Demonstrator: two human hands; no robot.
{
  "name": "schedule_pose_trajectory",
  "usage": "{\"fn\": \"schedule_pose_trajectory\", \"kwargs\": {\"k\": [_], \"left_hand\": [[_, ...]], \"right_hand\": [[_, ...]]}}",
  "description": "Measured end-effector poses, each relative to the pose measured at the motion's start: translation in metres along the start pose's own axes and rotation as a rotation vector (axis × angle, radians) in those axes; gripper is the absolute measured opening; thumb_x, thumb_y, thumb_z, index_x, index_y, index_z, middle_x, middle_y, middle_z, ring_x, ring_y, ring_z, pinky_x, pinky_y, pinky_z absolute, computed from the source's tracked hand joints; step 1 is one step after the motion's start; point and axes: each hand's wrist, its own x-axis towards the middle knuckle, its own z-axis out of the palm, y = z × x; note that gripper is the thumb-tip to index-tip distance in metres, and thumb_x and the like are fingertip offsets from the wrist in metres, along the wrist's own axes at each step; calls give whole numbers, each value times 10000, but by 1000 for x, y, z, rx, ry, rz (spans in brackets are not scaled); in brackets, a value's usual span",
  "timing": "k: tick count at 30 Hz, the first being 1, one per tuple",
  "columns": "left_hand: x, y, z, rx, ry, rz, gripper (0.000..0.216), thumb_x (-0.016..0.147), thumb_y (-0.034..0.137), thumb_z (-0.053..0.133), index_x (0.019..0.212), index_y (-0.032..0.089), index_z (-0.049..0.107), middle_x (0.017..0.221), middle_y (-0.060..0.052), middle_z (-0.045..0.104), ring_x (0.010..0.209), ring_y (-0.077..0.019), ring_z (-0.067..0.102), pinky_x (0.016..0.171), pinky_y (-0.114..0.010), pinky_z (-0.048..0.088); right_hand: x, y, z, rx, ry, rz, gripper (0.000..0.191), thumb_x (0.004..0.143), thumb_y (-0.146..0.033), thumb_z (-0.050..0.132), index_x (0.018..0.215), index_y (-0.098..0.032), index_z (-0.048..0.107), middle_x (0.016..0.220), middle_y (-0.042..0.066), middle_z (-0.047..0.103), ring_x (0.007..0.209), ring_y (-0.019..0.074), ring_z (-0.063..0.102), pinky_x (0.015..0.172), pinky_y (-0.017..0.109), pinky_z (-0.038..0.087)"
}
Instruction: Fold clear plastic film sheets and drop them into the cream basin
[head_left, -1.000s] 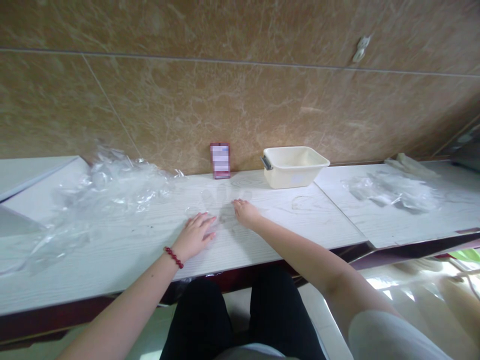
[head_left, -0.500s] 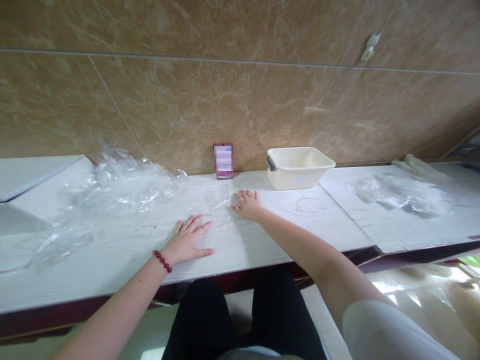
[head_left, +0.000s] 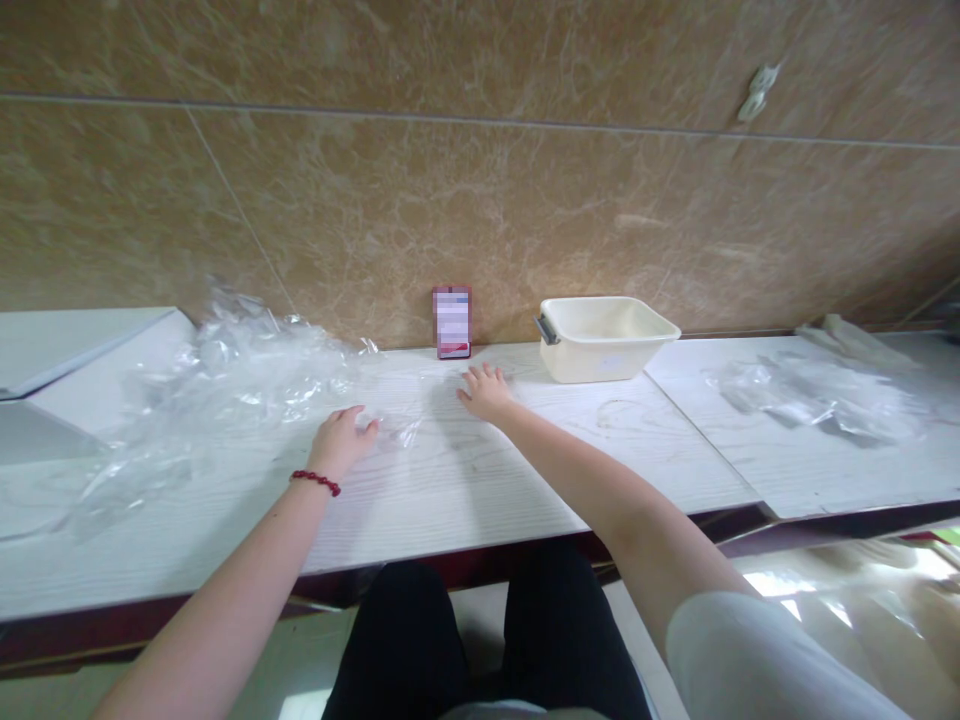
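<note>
A thin clear plastic bag (head_left: pixel 401 430) lies flat on the white wood-grain table, rumpled near its left end and hard to trace elsewhere. My left hand (head_left: pixel 343 440), with a red bead bracelet at the wrist, is curled at that end and holds the plastic between thumb and fingers. Further back, my right hand (head_left: pixel 487 393) rests palm down with its fingers spread, at the bag's right side. Behind them a phone (head_left: pixel 453 322) with a red edge leans against the wall. A cream plastic bin (head_left: pixel 600 362) with a grey handle stands right of the phone.
A heap of clear plastic bags (head_left: pixel 255 365) covers the left of the table, beside a white box (head_left: pixel 82 350). More clear plastic bags (head_left: pixel 825 395) lie at the right. The brown marbled wall (head_left: pixel 465 200) closes off the back.
My left hand has moved back and left, its spread fingers now curled, and the plastic beside it has bunched. My right hand has slid slightly back. The view has shifted a little.
</note>
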Motion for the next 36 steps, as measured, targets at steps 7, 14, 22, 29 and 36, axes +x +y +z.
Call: {"fn": "schedule_pose_trajectory", "kwargs": {"k": [7,14,22,29,36], "left_hand": [[16,14,11,73,-49,-71,446,653,528,436,914,202,591,955,-118,559,964,-270,473,821,-382,351],[18,24,8,-46,-70,37,230,747,269,364,836,161,547,822,-75,594,812,-191,539,746,-281,391],[22,16,9,-299,-192,14,364,666,283,497,998,151,426,809,-52,579,732,-161,562,657,-252,422],[24,27,-10,-625,-114,-22,422,635,339,532,996,164,403,712,-2,557,669,-149,566,653,-286,439],[10,44,-15,-831,-126,43,558,603,399,566,1058,163,344,839,-42,559,786,-161,564,687,-299,442]], "right_hand": [[-40,-69,11,125,-165,-232,564,784,-494,315,1240,-162,336,1332,103,248,1228,283,149,971,458,137],[-63,-85,16,205,-151,-228,610,782,-533,285,1278,-178,264,1347,109,200,1228,289,119,959,480,122],[-40,-72,7,192,-102,-223,279,795,-278,363,989,-236,559,991,80,499,980,216,405,807,369,343],[-12,-66,8,472,-27,-190,386,700,-194,500,1081,-157,453,1014,75,521,855,141,505,779,256,385],[10,-64,9,642,-73,-267,431,675,-146,518,1092,-207,427,867,-18,604,685,83,532,658,190,392]]}}
